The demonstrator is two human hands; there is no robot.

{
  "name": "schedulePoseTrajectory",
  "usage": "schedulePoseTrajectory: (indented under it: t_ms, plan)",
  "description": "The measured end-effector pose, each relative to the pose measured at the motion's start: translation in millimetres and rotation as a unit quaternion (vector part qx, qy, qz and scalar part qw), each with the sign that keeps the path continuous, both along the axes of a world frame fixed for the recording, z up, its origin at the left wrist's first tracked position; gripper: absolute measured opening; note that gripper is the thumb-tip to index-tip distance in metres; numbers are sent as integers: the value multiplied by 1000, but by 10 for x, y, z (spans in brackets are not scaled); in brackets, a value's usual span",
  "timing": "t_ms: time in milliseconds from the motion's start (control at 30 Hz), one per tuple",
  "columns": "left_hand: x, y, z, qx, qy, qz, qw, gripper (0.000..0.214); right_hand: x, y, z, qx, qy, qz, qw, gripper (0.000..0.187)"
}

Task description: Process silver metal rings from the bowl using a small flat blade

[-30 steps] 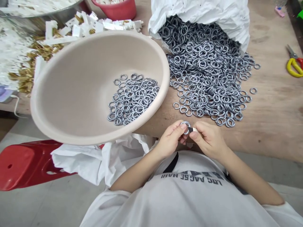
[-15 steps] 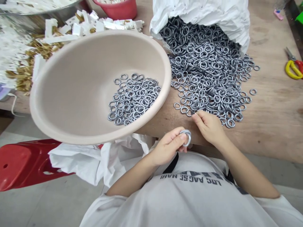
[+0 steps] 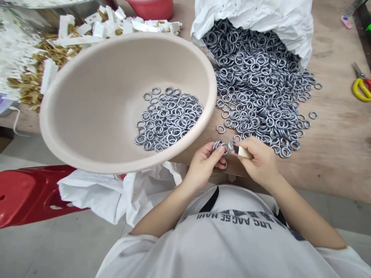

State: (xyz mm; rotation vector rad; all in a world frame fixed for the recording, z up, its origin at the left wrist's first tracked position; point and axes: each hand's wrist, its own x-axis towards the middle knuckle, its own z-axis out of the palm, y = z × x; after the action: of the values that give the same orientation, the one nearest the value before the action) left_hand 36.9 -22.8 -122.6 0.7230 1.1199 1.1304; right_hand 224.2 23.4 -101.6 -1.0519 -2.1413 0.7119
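Note:
My left hand point(image 3: 204, 162) is closed on a few grey rings point(image 3: 225, 148) at the table's front edge, thumb pressed on top. In my right hand point(image 3: 259, 158) is a small blade point(image 3: 242, 151) with a pale grip and a dark, slanted tip that points left. One more ring point(image 3: 231, 144) is by the blade's tip; whether a finger touches it I cannot tell. Just beyond both hands spreads a heap of grey rings point(image 3: 261, 88). To the left, a large beige basin point(image 3: 95, 96) has a smaller pile of rings point(image 3: 171, 119) in its right side.
A white sack point(image 3: 255, 15) lies with its mouth over the heap. Scissors point(image 3: 361, 87) with yellow and red handles are at the right. White and brown parts point(image 3: 69, 42), a red bowl point(image 3: 153, 9) and a metal basin point(image 3: 43, 15) stand behind. A red stool point(image 3: 29, 197) is lower left.
My left hand has moved up and forward with its rings, close to my right hand. My right hand has drawn slightly back from the heap's edge, and the blade now shows.

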Motion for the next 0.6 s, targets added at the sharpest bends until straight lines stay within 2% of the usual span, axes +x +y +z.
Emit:
schedulePoseTrajectory:
  t_ms: [67,133,233,333,400,500,600]
  plan:
    - [82,-4,2,6,-29,-25,999,34,58,-80,-46,7,17,26,1000,22]
    - [147,-5,-3,17,-32,-31,999,34,90,-117,-85,-5,45,23,999,20]
    - [200,6,-18,66,44,-26,997,30,109,-109,-109,-96,113,-15,989,5]
    - [230,30,-28,173,182,-5,968,22,100,-77,-102,-232,178,-63,954,19]
    - [249,44,-30,227,247,0,942,19,79,-66,-90,-291,222,-83,927,29]
    - [263,56,-22,253,274,-7,928,16,28,-73,-66,-338,265,-78,900,29]
    - [251,62,2,260,294,-4,920,16,-21,-90,-51,-358,280,-68,888,27]
